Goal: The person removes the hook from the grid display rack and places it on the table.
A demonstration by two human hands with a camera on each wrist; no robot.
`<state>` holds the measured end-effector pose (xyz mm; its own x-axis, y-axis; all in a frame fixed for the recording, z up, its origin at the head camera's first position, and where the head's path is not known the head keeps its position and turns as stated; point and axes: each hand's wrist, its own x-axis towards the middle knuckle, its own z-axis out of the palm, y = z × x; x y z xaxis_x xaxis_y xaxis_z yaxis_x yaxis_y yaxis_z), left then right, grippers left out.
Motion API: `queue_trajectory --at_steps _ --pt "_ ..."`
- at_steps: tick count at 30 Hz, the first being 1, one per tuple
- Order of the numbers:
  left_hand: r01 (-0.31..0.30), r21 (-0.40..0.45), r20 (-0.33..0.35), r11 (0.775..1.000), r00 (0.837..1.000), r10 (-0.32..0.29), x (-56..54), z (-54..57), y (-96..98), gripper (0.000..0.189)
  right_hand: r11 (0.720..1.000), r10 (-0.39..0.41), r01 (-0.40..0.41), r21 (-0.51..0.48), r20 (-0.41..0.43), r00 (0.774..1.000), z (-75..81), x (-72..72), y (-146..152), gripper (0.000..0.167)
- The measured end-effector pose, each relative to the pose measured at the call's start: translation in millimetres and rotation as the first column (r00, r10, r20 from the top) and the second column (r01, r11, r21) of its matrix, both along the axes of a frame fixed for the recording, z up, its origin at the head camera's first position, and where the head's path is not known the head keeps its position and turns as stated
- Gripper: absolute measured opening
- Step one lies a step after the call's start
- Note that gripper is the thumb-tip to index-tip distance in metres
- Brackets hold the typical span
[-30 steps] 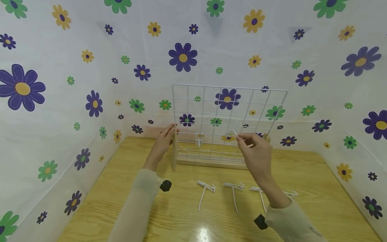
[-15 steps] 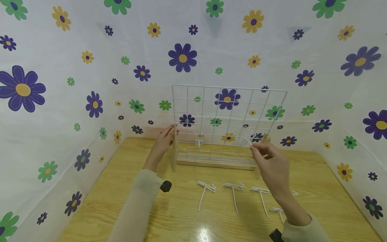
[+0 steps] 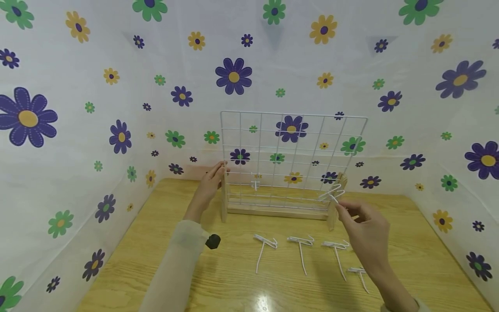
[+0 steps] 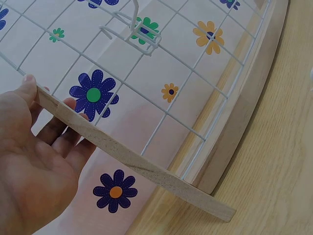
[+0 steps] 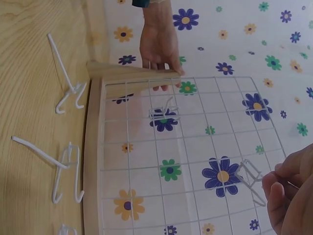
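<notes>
My left hand point(image 3: 208, 186) grips the upper end of the left wooden post point(image 4: 137, 159), thumb on one side and fingers behind. This post belongs to a stand holding a white wire grid panel point(image 3: 294, 114) upright. Between thumb and fingertips, my right hand point(image 3: 366, 229) pinches the stem of a white wire hook point(image 3: 333, 193), its prongs pointing away from the hand. In the head view it overlaps the grid's lower right corner. Another white wire hook point(image 4: 146, 46) hangs on the grid, toward the left side.
Several more white wire hooks point(image 3: 301, 242) lie in a loose row on the wooden table point(image 3: 218, 286), in front of the stand's base bar point(image 3: 277, 212). A flower-patterned white sheet point(image 3: 187, 69) surrounds the table at the back and sides.
My right hand has moved right and down, drawing the hook from the middle of the grid toward its right post. The left hand has stayed on its post.
</notes>
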<state>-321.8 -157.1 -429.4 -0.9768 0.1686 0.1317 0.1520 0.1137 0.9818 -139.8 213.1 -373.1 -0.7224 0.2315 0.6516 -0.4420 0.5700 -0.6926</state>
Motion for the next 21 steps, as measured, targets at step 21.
queue_trajectory --at_steps 21 --pt "-0.002 0.006 0.013 1.0 1.0 0.002 -0.6 -1.2 0.4 0.054 0.996 -0.084 0.088 -0.028 0.095 0.992 -23.1 16.8 20.1 0.01"
